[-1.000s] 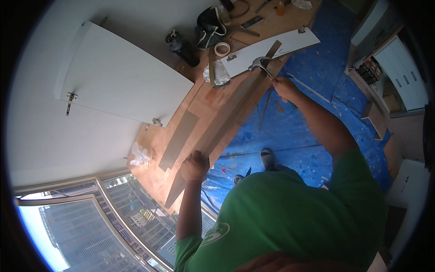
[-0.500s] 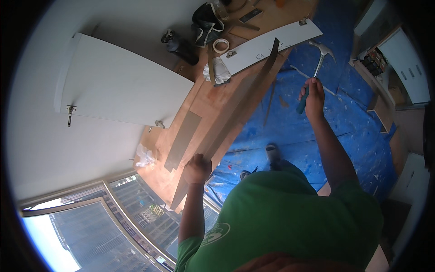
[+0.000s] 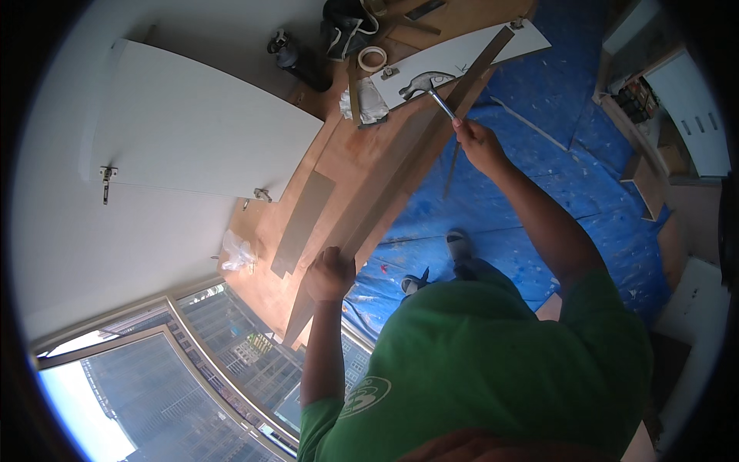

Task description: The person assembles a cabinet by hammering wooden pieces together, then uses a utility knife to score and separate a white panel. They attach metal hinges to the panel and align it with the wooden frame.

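Observation:
My right hand (image 3: 479, 146) is closed round the handle of a claw hammer (image 3: 428, 83). The hammer's metal head is over the wooden worktop (image 3: 350, 165), near the far part of a long brown strip of board (image 3: 377, 192). My left hand (image 3: 331, 274) is closed on the near part of that strip, which runs diagonally along the worktop's right side. A shorter, flat grey-brown strip (image 3: 304, 223) lies to the left of it. Beyond the hammer head, a white panel with hinges (image 3: 504, 48) rests at the far end.
A large white door panel (image 3: 200, 127) with hinges is at the left. A dark bottle (image 3: 299, 63), a tape roll (image 3: 372, 58), a dark bag (image 3: 345, 32) and white crumpled material (image 3: 368, 104) sit far back. Blue sheeting (image 3: 531, 208) covers the floor; a window (image 3: 146, 393) is lower left.
My right hand has swung the hammer leftward from above the blue sheeting to over the long strip. My left hand keeps its hold; the view has shifted slightly.

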Demonstrator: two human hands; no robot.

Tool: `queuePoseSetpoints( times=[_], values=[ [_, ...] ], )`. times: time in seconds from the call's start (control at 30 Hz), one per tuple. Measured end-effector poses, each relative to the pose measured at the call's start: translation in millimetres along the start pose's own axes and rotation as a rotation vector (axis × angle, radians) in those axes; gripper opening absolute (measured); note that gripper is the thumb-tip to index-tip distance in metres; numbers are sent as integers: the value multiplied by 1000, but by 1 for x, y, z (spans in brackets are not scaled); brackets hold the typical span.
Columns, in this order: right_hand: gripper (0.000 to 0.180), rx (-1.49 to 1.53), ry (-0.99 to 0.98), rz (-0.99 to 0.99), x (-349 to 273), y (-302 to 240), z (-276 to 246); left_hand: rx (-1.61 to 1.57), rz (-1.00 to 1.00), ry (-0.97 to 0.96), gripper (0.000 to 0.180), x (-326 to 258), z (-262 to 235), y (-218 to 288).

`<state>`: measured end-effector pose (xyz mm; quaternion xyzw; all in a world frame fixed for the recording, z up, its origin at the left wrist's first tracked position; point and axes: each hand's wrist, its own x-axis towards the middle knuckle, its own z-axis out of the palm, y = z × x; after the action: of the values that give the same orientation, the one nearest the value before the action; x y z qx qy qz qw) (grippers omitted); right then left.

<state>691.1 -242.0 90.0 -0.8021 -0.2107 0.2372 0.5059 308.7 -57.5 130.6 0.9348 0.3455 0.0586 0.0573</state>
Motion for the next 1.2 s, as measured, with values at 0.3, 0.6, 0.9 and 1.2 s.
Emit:
queuePoseSetpoints(
  times=[0.3, 0.6, 0.9, 1.2],
  values=[
    [47, 16, -251, -116, -82, -10, 71, 17, 49, -39, 18, 6, -9, 1],
    [56, -62, -68, -80, -19, 8, 36, -35, 115, -40, 16, 1, 0, -8],
    [49, 19, -270, -92, -114, -13, 108, -20, 73, -94, 16, 0, -3, -5],
    [51, 5, -342, -72, -141, -26, 137, -84, 10, -100, 25, -5, -10, -8]
  ],
)
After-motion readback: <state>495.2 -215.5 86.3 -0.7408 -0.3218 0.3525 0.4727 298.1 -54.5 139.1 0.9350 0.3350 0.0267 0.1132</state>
